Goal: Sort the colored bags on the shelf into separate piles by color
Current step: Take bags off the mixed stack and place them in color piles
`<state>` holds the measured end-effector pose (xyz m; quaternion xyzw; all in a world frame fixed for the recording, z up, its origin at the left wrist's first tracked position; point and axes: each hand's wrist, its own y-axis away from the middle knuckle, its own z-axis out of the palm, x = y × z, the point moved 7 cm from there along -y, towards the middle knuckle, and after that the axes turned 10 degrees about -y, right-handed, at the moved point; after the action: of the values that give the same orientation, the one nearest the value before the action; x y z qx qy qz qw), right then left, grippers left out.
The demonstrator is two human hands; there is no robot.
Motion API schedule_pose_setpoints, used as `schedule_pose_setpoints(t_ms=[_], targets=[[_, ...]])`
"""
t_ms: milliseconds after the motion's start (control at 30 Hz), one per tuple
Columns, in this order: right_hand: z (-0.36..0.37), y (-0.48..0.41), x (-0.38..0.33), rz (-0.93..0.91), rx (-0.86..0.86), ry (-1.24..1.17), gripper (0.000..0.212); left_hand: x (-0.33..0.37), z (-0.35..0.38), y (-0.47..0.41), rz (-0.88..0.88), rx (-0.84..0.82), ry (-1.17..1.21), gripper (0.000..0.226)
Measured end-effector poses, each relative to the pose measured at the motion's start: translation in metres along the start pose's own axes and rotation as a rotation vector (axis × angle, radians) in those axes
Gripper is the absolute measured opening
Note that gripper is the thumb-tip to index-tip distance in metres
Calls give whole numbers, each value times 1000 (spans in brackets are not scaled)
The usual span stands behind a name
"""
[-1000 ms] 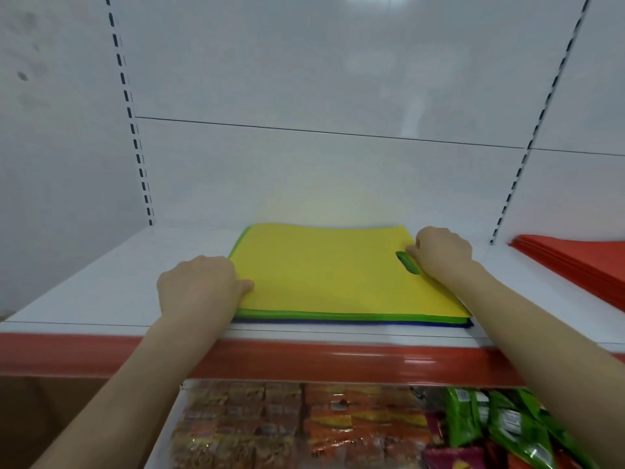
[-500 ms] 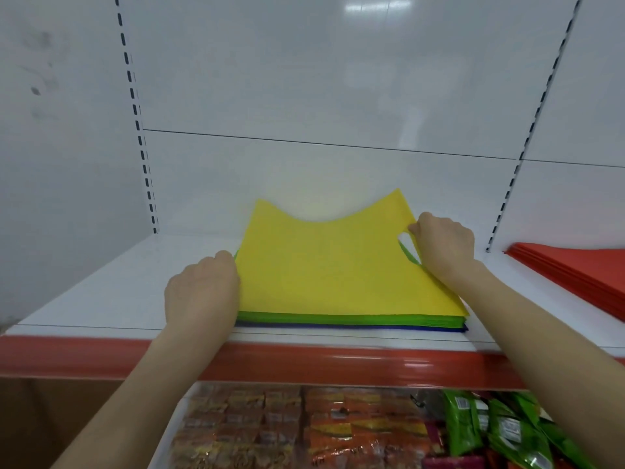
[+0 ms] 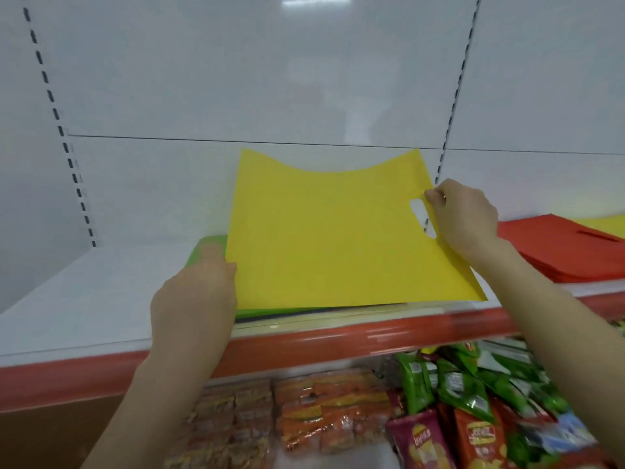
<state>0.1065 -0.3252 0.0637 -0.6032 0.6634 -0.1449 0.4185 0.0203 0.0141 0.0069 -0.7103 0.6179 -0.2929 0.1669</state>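
Observation:
A flat yellow bag (image 3: 324, 231) is lifted off the mixed stack, its far edge raised and sagging in the middle. My left hand (image 3: 196, 299) grips its left edge near the front corner. My right hand (image 3: 463, 218) pinches its right edge beside the cut-out handle. Under it lies a green bag (image 3: 209, 247) on top of darker bags, whose thin edges show at the front of the white shelf (image 3: 84, 299). To the right sits a pile of red bags (image 3: 561, 248), with a yellow bag (image 3: 605, 223) behind it.
The shelf has a red front lip (image 3: 338, 343) and a white back panel with slotted uprights (image 3: 61, 130). The lower shelf holds packaged snacks: orange packs (image 3: 304, 411), green bags (image 3: 456, 384) and crisp packets (image 3: 419, 441).
The yellow bag went from lying flat on the stack to being lifted up and shifted right by both hands. The green bag beneath is now exposed at the left.

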Motion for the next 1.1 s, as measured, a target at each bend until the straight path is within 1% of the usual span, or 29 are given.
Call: schedule_pose_setpoints(t_ms=[100,133,233,267,367,467,667,867,1100], targets=[[-23,10,41,38,7,77,35,39,2,12,101,6,86,27],[-32,13,56,48,10,98,35,52,4,15,126,11,78,27],[-65,24,105,86,33,150,35,103,26,29,184,-117,-25,20],[-78,27,123,101,40,171,35,123,28,34,201,-137,-12,20],[-120,35,185,135,69,245,34,189,36,46,207,-223,158,16],[-168,40,253,190,94,286,34,269,41,62,319,-198,77,20],[-246,49,372,294,138,413,35,405,49,95,447,-217,158,21],[-280,54,462,370,137,443,33,504,62,112,510,-223,200,21],[-282,26,555,397,134,499,32,602,95,110,521,-243,198,22]])
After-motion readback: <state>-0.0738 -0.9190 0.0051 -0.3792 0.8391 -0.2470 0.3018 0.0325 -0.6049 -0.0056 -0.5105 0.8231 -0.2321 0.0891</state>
